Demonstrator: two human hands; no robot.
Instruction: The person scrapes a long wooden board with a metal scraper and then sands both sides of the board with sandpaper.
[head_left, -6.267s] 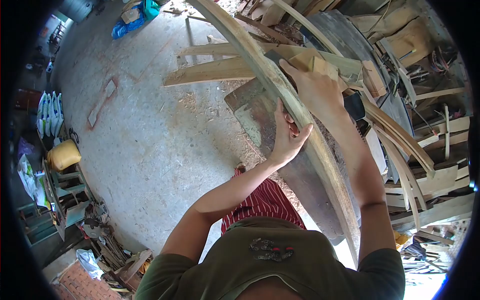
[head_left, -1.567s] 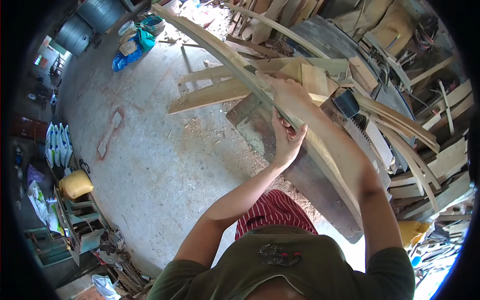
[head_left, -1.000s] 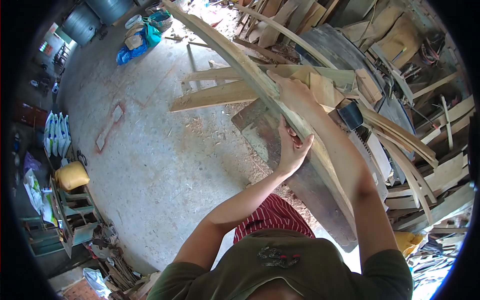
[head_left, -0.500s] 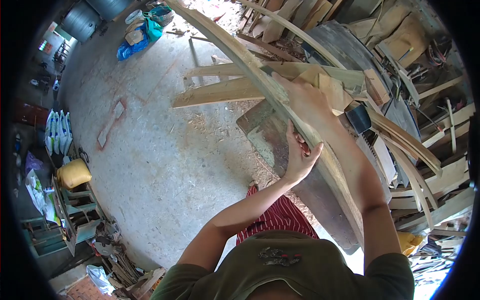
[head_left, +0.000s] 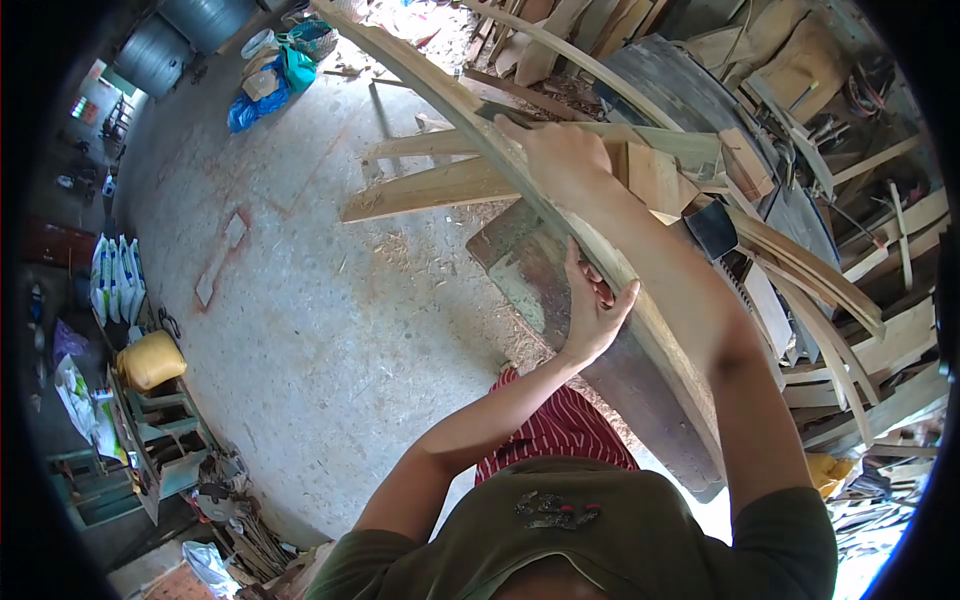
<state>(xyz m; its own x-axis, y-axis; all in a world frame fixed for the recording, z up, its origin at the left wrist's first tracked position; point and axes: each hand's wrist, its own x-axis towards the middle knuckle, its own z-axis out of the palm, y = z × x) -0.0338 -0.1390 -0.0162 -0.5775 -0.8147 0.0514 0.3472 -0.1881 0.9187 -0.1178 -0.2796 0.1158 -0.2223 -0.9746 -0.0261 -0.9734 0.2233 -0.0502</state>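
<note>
A long curved wooden piece (head_left: 545,205) runs slantwise from the top left of the view down to the right of my shirt. My left hand (head_left: 600,308) grips its lower middle edge, thumb on one side and fingers curled beneath. Further up, my right hand (head_left: 560,155) is closed over a dark object (head_left: 500,112) lying on the wood; most of that object is hidden under the fingers. Below the piece is a worn wooden bench board (head_left: 640,385).
Pale planks (head_left: 430,192) jut out left behind the curved piece. Wood blocks (head_left: 650,180), a dark box-like object (head_left: 711,232) and curved strips (head_left: 800,265) lie to the right. A yellow jerrycan (head_left: 150,360) and blue bags (head_left: 245,112) stand on the left side.
My right hand has slid up and left along the curved piece, with the dark object beneath it. My left hand keeps its grip and has barely moved.
</note>
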